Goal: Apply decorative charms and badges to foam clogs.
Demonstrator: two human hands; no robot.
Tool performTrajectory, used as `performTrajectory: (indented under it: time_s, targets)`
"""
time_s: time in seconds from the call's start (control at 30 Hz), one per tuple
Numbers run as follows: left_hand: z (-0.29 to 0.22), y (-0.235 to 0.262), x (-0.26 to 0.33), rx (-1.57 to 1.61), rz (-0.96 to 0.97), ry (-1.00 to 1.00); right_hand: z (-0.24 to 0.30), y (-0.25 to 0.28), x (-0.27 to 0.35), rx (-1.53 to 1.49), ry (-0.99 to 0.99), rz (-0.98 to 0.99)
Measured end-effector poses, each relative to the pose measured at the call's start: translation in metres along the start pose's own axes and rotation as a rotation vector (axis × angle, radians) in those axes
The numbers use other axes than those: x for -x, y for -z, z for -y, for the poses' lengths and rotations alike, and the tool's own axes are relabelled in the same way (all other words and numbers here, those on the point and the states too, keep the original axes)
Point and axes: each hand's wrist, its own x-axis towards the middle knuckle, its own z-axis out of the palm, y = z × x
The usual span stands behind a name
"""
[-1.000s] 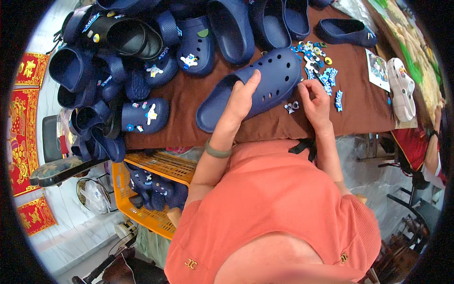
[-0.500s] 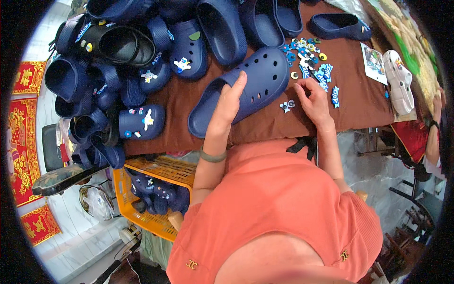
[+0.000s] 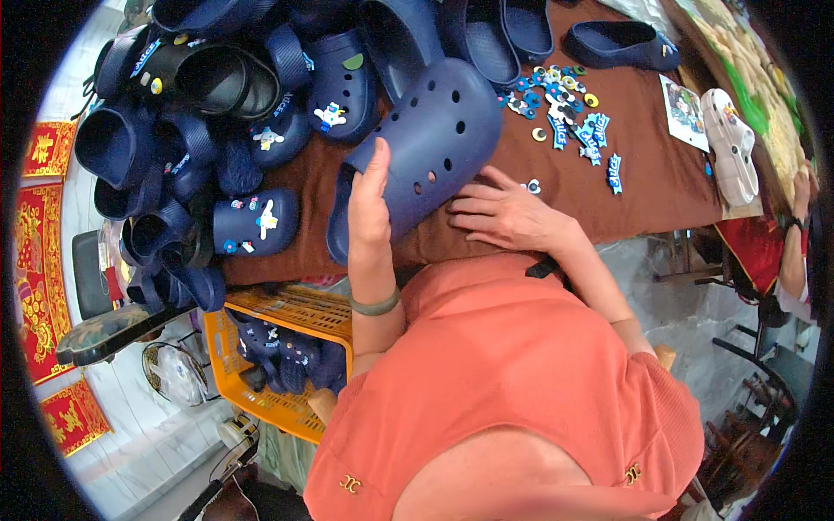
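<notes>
My left hand (image 3: 369, 204) grips the side of a large navy clog (image 3: 426, 148) with holes in its top, held tilted over the brown table (image 3: 647, 187). My right hand (image 3: 504, 213) lies beside the clog's near edge, fingers spread and touching it, with a small charm (image 3: 532, 186) just past the fingertips. Several blue and yellow shoe charms (image 3: 569, 108) are scattered on the cloth to the right of the clog.
A heap of navy clogs (image 3: 200, 104), some with charms, covers the table's left and back. Another navy clog (image 3: 621, 43) and a white clog (image 3: 730, 143) lie at the right. An orange crate (image 3: 269, 321) of clogs stands under the table. Another person's arm (image 3: 795, 234) shows at the right.
My left hand has lifted and tilted the clog closer to me. My right hand has moved from the charms to the clog's near edge.
</notes>
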Motion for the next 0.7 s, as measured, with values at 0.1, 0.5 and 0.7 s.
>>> performTrajectory:
  time_s: [0.1, 0.5, 0.7]
  targets:
    - [-0.002, 0.0, 0.001, -0.029, 0.001, 0.022, -0.003, -0.001, -0.005, -0.029, 0.047, -0.006]
    - [0.004, -0.007, 0.002, -0.146, 0.051, -0.022, -0.059, 0.039, 0.05, 0.399, -0.484, -0.122]
    - [0.021, -0.006, -0.002, -0.258, 0.055, 0.083, -0.059, 0.056, 0.061, 0.17, -0.653, -0.663]
